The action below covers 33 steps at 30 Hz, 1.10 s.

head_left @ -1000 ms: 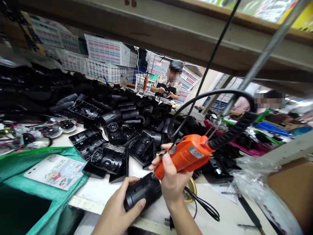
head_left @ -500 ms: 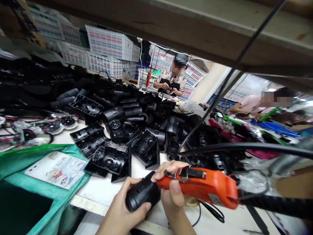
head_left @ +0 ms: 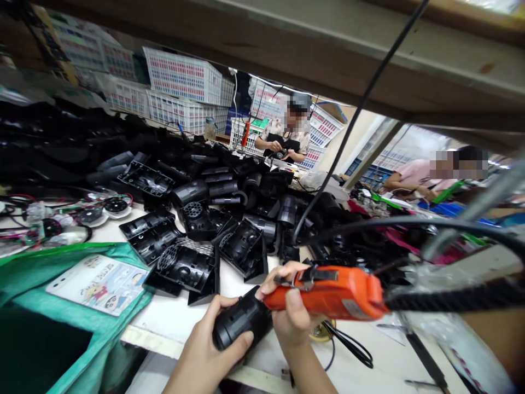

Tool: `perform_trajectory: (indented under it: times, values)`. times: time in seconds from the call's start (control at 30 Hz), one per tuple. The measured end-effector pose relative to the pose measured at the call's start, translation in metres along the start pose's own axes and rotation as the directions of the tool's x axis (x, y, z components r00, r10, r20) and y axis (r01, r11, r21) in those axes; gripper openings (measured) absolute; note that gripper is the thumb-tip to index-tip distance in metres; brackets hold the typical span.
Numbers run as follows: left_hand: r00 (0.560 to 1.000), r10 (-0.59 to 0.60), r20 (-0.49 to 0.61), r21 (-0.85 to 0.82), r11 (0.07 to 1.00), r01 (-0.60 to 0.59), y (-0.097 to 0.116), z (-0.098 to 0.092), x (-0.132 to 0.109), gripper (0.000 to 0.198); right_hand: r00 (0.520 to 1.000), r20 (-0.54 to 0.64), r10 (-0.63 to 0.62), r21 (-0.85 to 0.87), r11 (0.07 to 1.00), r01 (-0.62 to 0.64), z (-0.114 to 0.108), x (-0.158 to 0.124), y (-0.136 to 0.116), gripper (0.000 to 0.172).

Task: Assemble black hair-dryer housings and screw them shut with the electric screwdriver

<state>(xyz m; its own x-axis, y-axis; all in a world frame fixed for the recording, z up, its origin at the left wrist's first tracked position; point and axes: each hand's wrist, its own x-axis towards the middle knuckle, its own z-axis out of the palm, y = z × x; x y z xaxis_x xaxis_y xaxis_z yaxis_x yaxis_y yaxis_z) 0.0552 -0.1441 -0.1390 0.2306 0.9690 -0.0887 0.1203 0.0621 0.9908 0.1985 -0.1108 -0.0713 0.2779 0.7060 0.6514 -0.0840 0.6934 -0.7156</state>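
My left hand (head_left: 205, 350) is wrapped round a black cylindrical plastic housing (head_left: 238, 325), held at a slant over the front edge of the bench. An orange electric screwdriver (head_left: 334, 295) lies nearly level in my right hand (head_left: 293, 323), whose fingers and thumb close round its front part. The tool's front end meets the right end of the housing; its tip is hidden by my fingers. Beyond my hands, open black housing halves (head_left: 184, 265) lie on the white bench top (head_left: 164, 323).
A large heap of black plastic parts (head_left: 205, 186) spreads across the bench. Wired round parts (head_left: 94, 213) lie at left, above a green bag (head_left: 123, 257) with a card. Black cables (head_left: 348, 137) hang at right. A shelf (head_left: 246, 49) crosses overhead. Two people work farther back.
The rear of the screwdriver has swung up and slightly left, bringing the tool nearer level. Its cord has shifted too. The housing has barely moved in my left hand.
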Motion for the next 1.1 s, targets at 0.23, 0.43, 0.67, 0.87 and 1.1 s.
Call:
perform_trajectory:
  times: [0.23, 0.43, 0.67, 0.87, 1.1]
  values:
    - [0.999, 0.032, 0.024, 0.093, 0.995, -0.034, -0.003, 0.001, 0.001, 0.038, 0.998, 0.017, 0.057, 0.181, 0.982, -0.059, 0.02, 0.011, -0.044, 0.023]
    - [0.997, 0.058, -0.051, 0.021, 0.998, -0.057, 0.005, 0.004, -0.001, 0.035, 0.991, 0.098, 0.091, 0.227, 0.968, -0.112, 0.032, -0.012, -0.023, 0.018]
    - [0.998, 0.037, 0.041, -0.032, 0.999, -0.036, -0.001, -0.002, 0.002, 0.037, 0.993, 0.11, 0.036, 0.176, 0.983, -0.055, 0.028, -0.035, -0.014, 0.023]
    - [1.0, 0.025, 0.004, -0.019, 1.0, -0.025, -0.002, 0.0, 0.001, 0.038, 0.998, 0.054, 0.01, 0.127, 0.992, -0.017, 0.037, -0.034, -0.011, 0.025]
    - [0.999, 0.01, -0.041, 0.1, 0.995, -0.006, 0.011, 0.001, -0.001, 0.032, 0.988, 0.118, 0.096, 0.224, 0.967, -0.121, 0.03, -0.019, -0.015, 0.023]
